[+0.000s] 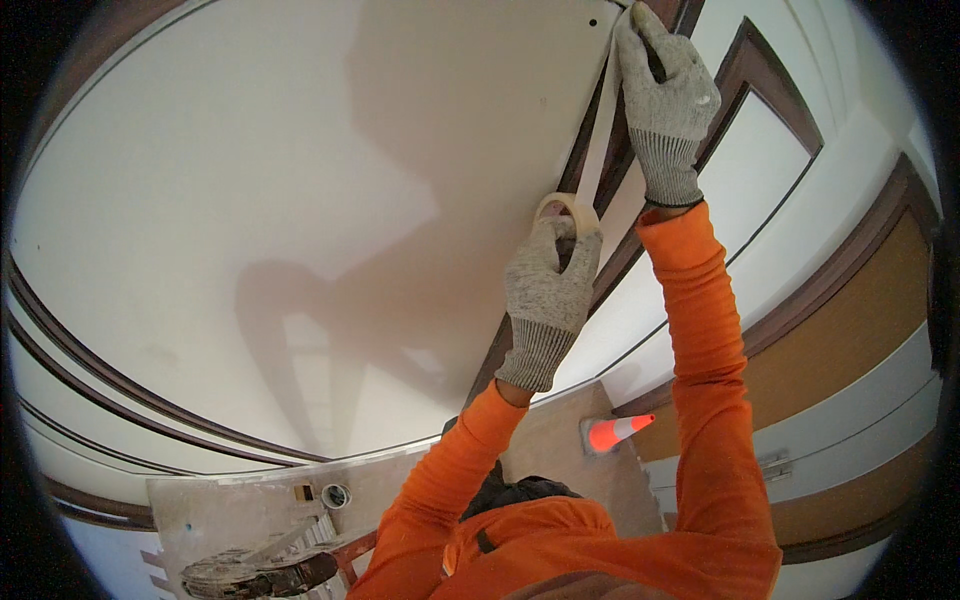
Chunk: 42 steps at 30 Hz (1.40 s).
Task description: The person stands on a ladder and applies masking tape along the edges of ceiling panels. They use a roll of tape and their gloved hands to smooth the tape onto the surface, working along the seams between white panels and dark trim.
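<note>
My left hand point(550, 270), in a grey knit glove, is closed around a roll of masking tape point(567, 203). A pale strip of tape point(600, 140) runs up from the roll to my right hand point(665, 85), gloved the same way. The right fingertips pinch the strip's upper end against the dark brown trim point(680, 15). The strip lies along the edge where the trim meets a large white wall panel point(430, 130). Its far end is partly hidden by my right fingers.
An orange-and-white traffic cone point(618, 432) stands on the floor at the lower right. A ladder point(305, 545) is below me at the lower left, beside a small round container point(336, 495). A brown-framed door point(860, 330) is on the right.
</note>
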### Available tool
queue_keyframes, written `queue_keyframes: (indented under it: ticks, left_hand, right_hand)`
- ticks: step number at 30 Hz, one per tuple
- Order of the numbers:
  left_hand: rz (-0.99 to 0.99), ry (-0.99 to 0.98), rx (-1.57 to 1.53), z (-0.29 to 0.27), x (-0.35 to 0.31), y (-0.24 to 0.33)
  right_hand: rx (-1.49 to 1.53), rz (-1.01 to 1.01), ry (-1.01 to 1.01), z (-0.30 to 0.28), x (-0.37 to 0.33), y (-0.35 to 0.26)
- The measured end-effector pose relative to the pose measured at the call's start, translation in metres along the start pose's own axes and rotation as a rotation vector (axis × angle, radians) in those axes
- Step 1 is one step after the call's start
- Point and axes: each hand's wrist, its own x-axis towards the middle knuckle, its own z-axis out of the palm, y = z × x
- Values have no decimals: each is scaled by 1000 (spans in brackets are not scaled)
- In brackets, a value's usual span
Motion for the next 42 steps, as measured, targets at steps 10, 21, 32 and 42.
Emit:
queue_keyframes:
  ticks: [10,21,32,42]
  left_hand:
    - [128,-85,272,-2,-11,-35]
    - [79,0,133,1,-16,-42]
    - [-114,-8,-15,3,-31,-26]
    - [-158,-80,-126,5,-29,-22]
  right_hand:
    - [23,16,-77,0,-9,1]
    - [81,32,-6,8,-16,0]
    - [3,110,-7,7,-22,0]
    - [141,167,-73,-15,-25,-4]
